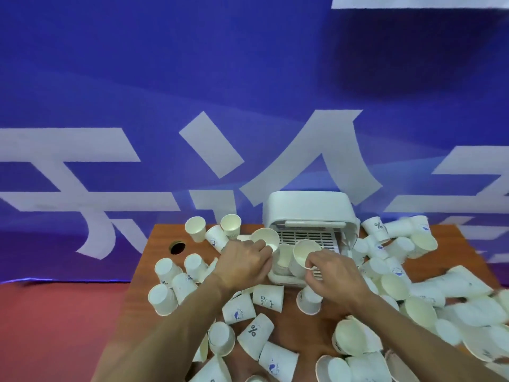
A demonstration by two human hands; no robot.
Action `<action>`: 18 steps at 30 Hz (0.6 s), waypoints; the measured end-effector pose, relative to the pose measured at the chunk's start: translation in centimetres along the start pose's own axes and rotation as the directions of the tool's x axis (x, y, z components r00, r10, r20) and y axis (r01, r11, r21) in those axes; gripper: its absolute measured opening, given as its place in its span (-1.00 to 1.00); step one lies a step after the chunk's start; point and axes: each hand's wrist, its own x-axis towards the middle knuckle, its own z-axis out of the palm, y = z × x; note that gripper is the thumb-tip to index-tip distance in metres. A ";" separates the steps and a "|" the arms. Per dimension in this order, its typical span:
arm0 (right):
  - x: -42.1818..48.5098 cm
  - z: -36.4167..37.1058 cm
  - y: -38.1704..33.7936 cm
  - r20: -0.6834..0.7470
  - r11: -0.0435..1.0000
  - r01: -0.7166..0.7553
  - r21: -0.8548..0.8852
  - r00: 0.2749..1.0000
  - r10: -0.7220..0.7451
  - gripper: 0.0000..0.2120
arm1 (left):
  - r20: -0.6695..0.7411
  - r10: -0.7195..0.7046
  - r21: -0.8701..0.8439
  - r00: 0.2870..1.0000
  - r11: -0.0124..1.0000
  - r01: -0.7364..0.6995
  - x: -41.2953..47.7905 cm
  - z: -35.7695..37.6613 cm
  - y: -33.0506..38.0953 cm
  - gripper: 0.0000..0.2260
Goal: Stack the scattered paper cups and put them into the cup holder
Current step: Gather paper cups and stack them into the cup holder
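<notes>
Wooden tabletop is strewn with paper cups around the cup holder. At its open front a first cup is gripped by the left hand, and a second cup is pinched at the rim by the right hand, presumably for nesting onto the stack inside.

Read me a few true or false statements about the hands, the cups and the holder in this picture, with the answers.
1. The left hand holds a paper cup. True.
2. The right hand is empty. False: it pinches the rim of a second cup.
3. The cup holder is black. False: it is white.
4. The table has a round hole on its left side. True.
</notes>
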 end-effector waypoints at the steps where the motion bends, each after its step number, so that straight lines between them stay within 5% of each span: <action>1: -0.4 -0.2 0.8 -0.007 1.000 -0.026 -0.002 1.000 0.026 -0.86 | 0.011 0.006 0.000 1.000 1.000 -0.006 0.7 0.4 0.7 -0.77; 9: -2.1 -0.4 4.1 -0.042 0.983 -0.177 0.040 0.983 0.179 -0.94 | 0.106 0.041 0.041 0.993 0.998 -0.046 3.7 2.9 3.3 -0.78; 18: -1.6 0.4 4.9 -0.094 0.983 -0.175 0.062 0.979 0.180 -0.94 | 0.142 0.040 0.062 0.989 0.997 -0.049 4.6 3.8 2.3 -0.76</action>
